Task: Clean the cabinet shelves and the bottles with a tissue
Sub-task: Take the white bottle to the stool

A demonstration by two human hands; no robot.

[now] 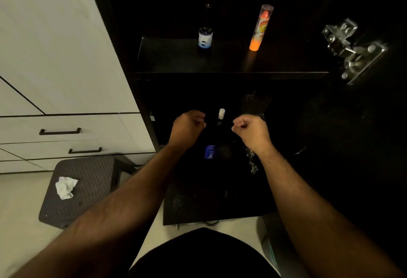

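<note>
Fingers on my left hand (189, 123) and right hand (248, 126) are curled into empty fists before the lower shelf (220, 143). No wiping is underway, I judge; next I must fetch the tissue (65, 187) off the stool (92, 172).

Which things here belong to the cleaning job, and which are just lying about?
Job: crumpled tissue; upper shelf; orange bottle; dark bottle; white-capped bottle; blue bottle.
Lying about: stool; drawers; door hinge.

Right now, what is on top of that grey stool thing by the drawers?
A crumpled white tissue lies on the grey stool, near its left side. Nothing else shows on top of it. The left arm covers the stool's near right corner, so that bit stays unknown.
</note>
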